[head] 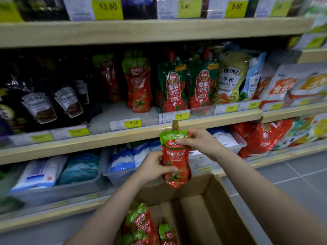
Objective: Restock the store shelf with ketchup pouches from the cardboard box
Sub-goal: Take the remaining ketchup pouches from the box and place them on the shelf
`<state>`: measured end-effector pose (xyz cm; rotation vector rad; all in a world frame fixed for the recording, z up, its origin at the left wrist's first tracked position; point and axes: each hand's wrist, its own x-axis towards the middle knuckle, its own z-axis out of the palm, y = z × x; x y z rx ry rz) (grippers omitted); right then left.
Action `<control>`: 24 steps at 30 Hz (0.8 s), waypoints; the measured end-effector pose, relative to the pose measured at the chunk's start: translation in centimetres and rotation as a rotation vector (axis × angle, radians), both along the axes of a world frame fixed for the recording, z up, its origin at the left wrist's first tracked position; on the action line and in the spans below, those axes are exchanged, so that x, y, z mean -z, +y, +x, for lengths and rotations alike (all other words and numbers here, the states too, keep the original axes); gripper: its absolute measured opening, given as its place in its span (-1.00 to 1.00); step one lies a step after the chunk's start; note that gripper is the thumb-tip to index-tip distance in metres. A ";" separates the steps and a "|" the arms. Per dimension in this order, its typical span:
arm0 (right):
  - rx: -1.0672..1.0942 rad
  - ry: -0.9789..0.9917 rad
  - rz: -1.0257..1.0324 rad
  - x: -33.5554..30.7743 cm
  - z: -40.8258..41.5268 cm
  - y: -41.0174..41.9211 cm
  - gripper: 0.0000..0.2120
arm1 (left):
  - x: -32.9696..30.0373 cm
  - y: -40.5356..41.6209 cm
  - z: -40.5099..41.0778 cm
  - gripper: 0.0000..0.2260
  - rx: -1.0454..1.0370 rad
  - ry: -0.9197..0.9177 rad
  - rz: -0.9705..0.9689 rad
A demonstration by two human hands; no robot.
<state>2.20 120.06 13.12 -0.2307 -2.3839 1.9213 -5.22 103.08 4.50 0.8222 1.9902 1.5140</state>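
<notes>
both bare forearms reach forward toward 12 o'clock; left hand (155,167) grips pouch (177,156) low, right hand (198,141) pinches its top.

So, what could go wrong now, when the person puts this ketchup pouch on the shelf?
1. The matching pouch stands alone beside darker green-topped ketchup pouches, so the held pouch may end up in the wrong row.
2. The shelf pouches stand upright and look soft; pushing the new one in could tip them over.
3. Both the left hand and the right hand grip the pouch, so no hand is free to steady the row.
</notes>
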 end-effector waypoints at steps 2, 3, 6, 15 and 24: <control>-0.009 0.000 -0.012 -0.8 -0.4 -0.5 -0.93 | -1.5 -0.4 0.1 -0.64 -0.015 0.037 0.012; -0.004 0.004 -0.018 -1.5 -0.6 -0.7 -0.91 | -2.2 -0.6 0.1 -0.64 -0.027 0.052 0.018; -0.020 0.011 -0.065 -3.0 -1.3 -1.0 -0.78 | -4.2 -1.5 0.0 -0.63 -0.081 0.088 0.023; -0.018 0.103 -0.131 -2.1 -0.7 -1.1 -0.73 | -8.8 -1.5 -1.9 -0.74 -0.367 0.091 0.221; 0.208 0.078 -0.119 -2.2 -1.0 -1.6 -0.79 | -11.8 2.2 -2.2 -0.76 -0.553 0.021 0.407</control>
